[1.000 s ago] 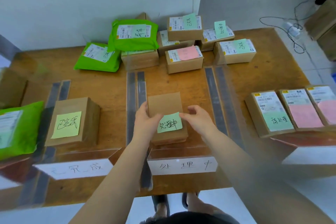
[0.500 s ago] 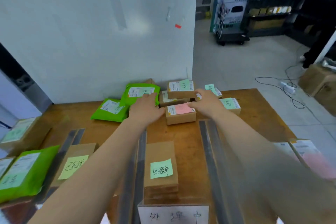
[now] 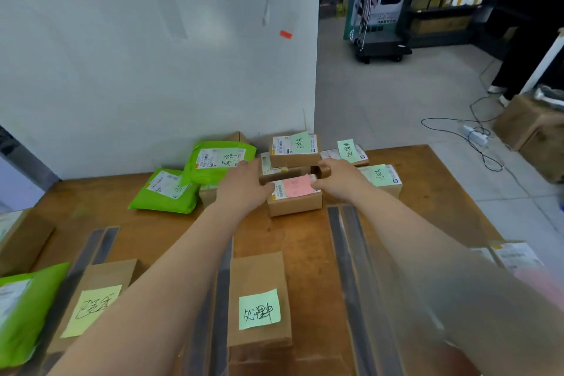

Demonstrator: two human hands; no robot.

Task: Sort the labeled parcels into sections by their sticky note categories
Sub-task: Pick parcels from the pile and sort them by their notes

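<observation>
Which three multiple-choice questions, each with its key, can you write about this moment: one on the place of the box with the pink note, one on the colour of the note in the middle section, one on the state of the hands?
1. Where is the brown cardboard box with the pink sticky note?
A. At the front of the pile at the far edge of the table
B. In the left section near the person
C. On the floor

2. What colour is the sticky note on the plain brown box in the middle section?
A. Pink
B. Green
C. White

3. What are the two hands doing?
A. Both hang beside the table
B. Both lift a green bag
C. The left hand and the right hand are at the two sides of the pink-note box

Key: 1 A, it lies before the other unsorted parcels. 2 B, the note is light green. 3 C, one hand is at each side.
</observation>
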